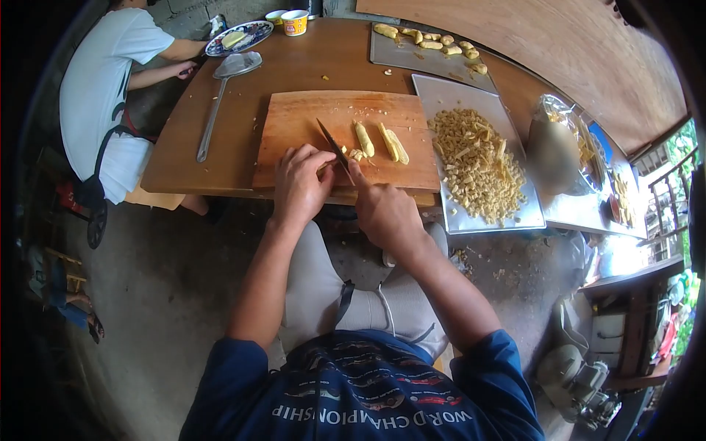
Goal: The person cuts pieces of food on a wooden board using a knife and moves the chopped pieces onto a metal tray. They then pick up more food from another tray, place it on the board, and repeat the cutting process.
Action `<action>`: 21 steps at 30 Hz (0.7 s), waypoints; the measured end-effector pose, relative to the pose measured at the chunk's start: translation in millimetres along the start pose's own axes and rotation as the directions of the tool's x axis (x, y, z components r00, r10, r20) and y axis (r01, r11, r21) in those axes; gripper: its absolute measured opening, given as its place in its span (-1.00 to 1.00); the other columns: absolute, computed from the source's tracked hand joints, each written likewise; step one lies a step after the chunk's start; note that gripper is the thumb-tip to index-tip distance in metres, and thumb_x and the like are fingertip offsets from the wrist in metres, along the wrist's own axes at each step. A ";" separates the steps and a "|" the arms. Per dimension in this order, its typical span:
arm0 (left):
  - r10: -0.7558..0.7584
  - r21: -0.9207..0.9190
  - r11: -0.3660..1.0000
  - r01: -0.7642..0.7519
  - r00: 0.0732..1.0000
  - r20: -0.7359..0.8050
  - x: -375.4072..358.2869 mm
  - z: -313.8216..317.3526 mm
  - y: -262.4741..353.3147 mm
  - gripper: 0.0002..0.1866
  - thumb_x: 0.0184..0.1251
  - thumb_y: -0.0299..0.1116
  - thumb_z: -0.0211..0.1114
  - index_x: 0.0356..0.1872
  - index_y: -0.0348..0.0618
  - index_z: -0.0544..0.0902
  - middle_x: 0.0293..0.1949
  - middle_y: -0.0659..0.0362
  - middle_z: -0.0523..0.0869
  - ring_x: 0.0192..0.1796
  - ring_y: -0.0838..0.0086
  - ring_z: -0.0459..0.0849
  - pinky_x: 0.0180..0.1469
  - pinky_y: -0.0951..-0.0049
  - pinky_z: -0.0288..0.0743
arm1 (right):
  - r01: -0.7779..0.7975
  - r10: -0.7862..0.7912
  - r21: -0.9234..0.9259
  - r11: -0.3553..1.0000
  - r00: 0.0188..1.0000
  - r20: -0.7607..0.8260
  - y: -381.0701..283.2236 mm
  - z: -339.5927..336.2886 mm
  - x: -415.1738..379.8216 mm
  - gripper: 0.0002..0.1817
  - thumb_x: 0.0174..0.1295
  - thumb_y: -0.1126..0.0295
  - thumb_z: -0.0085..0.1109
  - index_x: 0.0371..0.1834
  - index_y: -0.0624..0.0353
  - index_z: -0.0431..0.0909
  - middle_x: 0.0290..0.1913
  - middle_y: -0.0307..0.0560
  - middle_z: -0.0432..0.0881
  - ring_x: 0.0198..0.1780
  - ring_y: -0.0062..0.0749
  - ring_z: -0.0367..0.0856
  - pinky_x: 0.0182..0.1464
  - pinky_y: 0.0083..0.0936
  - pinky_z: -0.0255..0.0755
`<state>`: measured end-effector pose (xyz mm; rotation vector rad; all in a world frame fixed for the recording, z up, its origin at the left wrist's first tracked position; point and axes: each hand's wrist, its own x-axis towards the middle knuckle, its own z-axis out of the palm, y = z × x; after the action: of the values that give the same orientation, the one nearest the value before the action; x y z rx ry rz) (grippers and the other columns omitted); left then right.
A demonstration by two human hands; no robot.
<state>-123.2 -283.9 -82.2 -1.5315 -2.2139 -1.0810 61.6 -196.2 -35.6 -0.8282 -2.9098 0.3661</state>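
On the wooden cutting board [294,121] my right hand [386,209] grips a knife [329,137], its blade pointing up and to the left. My left hand [301,180] sits close beside the blade, its fingers curled over a pale yellow banana piece [321,170] that is mostly hidden. Small cut banana bits [357,155] lie against the blade's right side. Farther right on the board rest a peeled banana length [364,140] and split banana strips [394,143].
A metal tray [529,209] right of the board bears a heap of diced banana [478,165]. Behind it, another tray [393,55] holds several peeled bananas [445,45]. A long-handled strainer [213,121] lies left. Another person [107,81] sits at the table's left end, near a patterned plate [254,29].
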 end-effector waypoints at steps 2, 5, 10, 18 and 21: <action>0.031 -0.064 0.997 -0.032 0.999 -0.018 4.4 3.3 -2.4 -0.75 0.28 -0.53 0.51 -0.04 -0.07 0.87 -0.10 0.14 0.82 0.08 0.06 0.75 0.25 0.06 0.57 | 0.044 -0.040 0.100 0.994 0.998 -0.044 8.9 0.3 5.8 -0.24 0.55 0.33 0.08 0.84 0.02 0.27 -0.30 0.33 0.84 -0.27 0.40 0.86 -0.11 0.23 0.77; -0.015 -0.162 0.987 0.011 1.000 -0.020 12.7 2.3 2.2 -0.76 0.25 -0.54 0.53 -0.07 -0.09 0.85 -0.10 0.12 0.82 0.06 0.06 0.76 0.21 0.06 0.60 | 0.006 -0.002 0.090 0.996 0.999 -0.043 12.8 -9.1 -5.4 -0.25 0.56 0.33 0.07 0.83 0.01 0.26 -0.29 0.36 0.84 -0.25 0.42 0.86 -0.09 0.27 0.76; 0.016 -0.119 0.993 -0.020 0.999 -0.035 10.3 8.1 -6.5 -0.82 0.27 -0.53 0.54 -0.11 -0.13 0.84 -0.13 0.11 0.81 0.03 0.05 0.76 0.19 0.06 0.62 | -0.049 0.045 0.056 0.997 0.997 0.062 9.0 -32.8 -33.6 -0.21 0.55 0.33 0.09 0.86 -0.03 0.21 -0.29 0.33 0.84 -0.25 0.37 0.86 -0.12 0.27 0.76; 0.011 -0.133 0.991 -0.018 0.999 -0.053 8.2 7.2 -7.1 -0.84 0.30 -0.50 0.55 -0.11 -0.15 0.85 -0.11 0.10 0.79 0.04 0.05 0.75 0.21 0.07 0.62 | -0.027 0.029 -0.012 1.000 0.994 0.102 0.5 -25.2 -34.2 -0.20 0.53 0.34 0.10 0.86 -0.01 0.22 -0.30 0.25 0.86 -0.27 0.26 0.89 -0.16 0.19 0.78; 0.024 -0.125 0.992 -0.031 0.998 -0.058 8.3 1.3 -4.1 -0.82 0.32 -0.50 0.54 -0.08 -0.17 0.86 -0.09 0.09 0.79 0.06 0.04 0.74 0.21 0.06 0.62 | -0.023 0.024 -0.021 1.000 0.997 0.076 -4.4 -16.6 -24.2 -0.20 0.52 0.35 0.11 0.86 0.00 0.23 -0.28 0.24 0.87 -0.26 0.22 0.91 -0.15 0.15 0.80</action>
<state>-130.1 -277.9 -80.2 -1.5563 -2.1174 -1.2618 82.5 -209.2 -19.0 -0.8712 -2.9807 0.3798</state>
